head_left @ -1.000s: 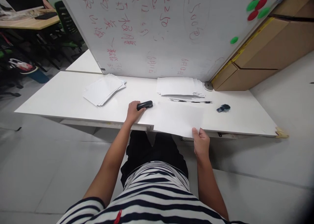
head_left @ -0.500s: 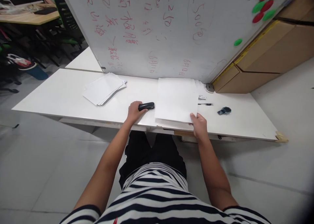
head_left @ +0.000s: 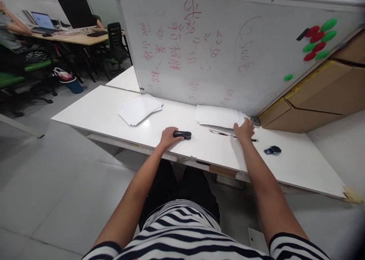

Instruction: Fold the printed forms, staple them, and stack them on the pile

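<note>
My left hand (head_left: 168, 137) is wrapped round a black stapler (head_left: 183, 135) lying on the white table (head_left: 182, 153). My right hand (head_left: 244, 130) grips the near right corner of some white sheets of paper (head_left: 218, 115), thumb at their near edge and fingers reaching over the right side. These sheets are by the foot of the whiteboard, and their near edge casts a shadow on the tabletop. More paper shows at their right end, partly behind my fingers. A dark pen (head_left: 254, 140) lies partly hidden beneath my right wrist.
A fanned pile of paper (head_left: 139, 110) lies on the left of the table. A dark blue wristwatch (head_left: 273, 150) rests at the right. The whiteboard (head_left: 216, 54) stands along the back, with cardboard boxes (head_left: 316, 96) beside it. Another person (head_left: 14, 28) sits at a far desk.
My right hand has moved away from me with the sheets, from the table's front to the whiteboard's foot. My left hand stays on the stapler. The view has tilted up and turned left.
</note>
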Demonstrator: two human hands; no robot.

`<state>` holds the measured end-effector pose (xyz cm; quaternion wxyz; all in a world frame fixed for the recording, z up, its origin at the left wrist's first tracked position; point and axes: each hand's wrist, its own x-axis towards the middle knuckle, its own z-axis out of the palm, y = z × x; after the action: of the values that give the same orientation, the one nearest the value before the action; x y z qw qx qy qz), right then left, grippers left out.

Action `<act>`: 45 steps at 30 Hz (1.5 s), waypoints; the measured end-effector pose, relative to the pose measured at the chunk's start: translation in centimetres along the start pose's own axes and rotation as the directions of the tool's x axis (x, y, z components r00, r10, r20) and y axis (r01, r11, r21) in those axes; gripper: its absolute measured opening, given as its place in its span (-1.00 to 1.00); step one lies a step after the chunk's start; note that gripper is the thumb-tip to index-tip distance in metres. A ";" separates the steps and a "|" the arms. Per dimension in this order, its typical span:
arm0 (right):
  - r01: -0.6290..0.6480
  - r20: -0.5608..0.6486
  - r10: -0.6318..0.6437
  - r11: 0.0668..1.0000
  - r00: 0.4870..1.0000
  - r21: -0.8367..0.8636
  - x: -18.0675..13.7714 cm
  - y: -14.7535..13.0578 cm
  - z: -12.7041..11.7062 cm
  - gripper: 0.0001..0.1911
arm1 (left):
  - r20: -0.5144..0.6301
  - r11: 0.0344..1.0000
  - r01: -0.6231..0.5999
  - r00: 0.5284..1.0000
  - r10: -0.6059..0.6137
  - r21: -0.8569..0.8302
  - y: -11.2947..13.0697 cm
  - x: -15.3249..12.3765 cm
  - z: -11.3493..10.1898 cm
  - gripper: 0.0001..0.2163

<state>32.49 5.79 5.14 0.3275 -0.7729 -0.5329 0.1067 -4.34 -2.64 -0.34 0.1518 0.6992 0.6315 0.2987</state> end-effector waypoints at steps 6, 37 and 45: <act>0.121 0.141 -0.080 0.941 0.987 -0.317 -5.5 4.7 1.5 -0.28 | -0.028 0.993 -0.009 1.000 0.006 -0.116 0.2 -0.8 0.1 -0.59; 0.126 0.181 -0.059 0.913 0.982 -0.389 -8.2 6.8 2.9 -0.25 | -0.417 0.789 0.416 0.880 -0.226 0.453 -10.1 3.0 -8.1 -0.66; 0.127 0.183 -0.061 0.916 0.981 -0.380 -8.2 6.9 2.8 -0.25 | -0.457 0.804 0.486 0.834 -0.310 0.343 -10.1 2.7 -8.2 -0.73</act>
<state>32.86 -1.94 -2.75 0.1260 -0.7843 -0.6057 0.0472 -17.29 0.20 0.72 -0.0769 0.4920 0.8345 0.2358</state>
